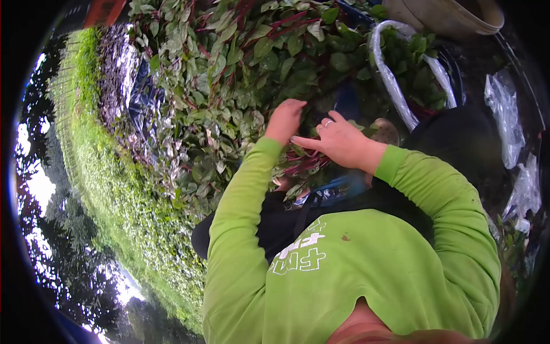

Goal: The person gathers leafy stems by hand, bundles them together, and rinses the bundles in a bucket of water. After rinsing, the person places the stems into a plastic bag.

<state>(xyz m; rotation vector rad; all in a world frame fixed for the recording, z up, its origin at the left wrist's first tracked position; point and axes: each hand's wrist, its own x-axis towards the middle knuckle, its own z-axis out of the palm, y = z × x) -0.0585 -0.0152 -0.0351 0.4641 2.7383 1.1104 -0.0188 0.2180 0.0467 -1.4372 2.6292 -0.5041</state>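
Lime-green knit shirt (366, 275): fills the lower frame, long sleeves, a white print on the chest, one small dark speck on the cloth. A black strap or apron panel (281, 223) crosses it, matte.

Leafy plants (229, 74): a dense mass across the upper middle. Leaves are oval and pointed, green with paler undersides, on thin red stalks.

Grass strip (109, 172): a curved band on the left, fine and even in texture. Crinkled silvery plastic sheeting (123, 74) lies between it and the plants.

White plastic band (389, 74): glossy and twisted, looping around more leaves at upper right. A beige round basin (452, 14) sits above it, smooth-walled. Clear crumpled plastic bags (504, 114) lie on dark ground at far right.

Right hand (338, 140): fingers stretched nearly straight and close together, palm down, lying on the bundle of red stems (306, 163). The thumb is hidden underneath, so I cannot tell whether it grips. A thin pale ring (328, 122) sits on one finger.

Left hand (285, 117): curled, knuckles up, fingertips buried in the leaves. What it holds, if anything, cannot be told.

The bundle is just below the right hand, between the two forearms. Its stalks are slender, glossy and wine-red, lying roughly parallel, possibly gathered into a bunch, with a few green leaves attached.
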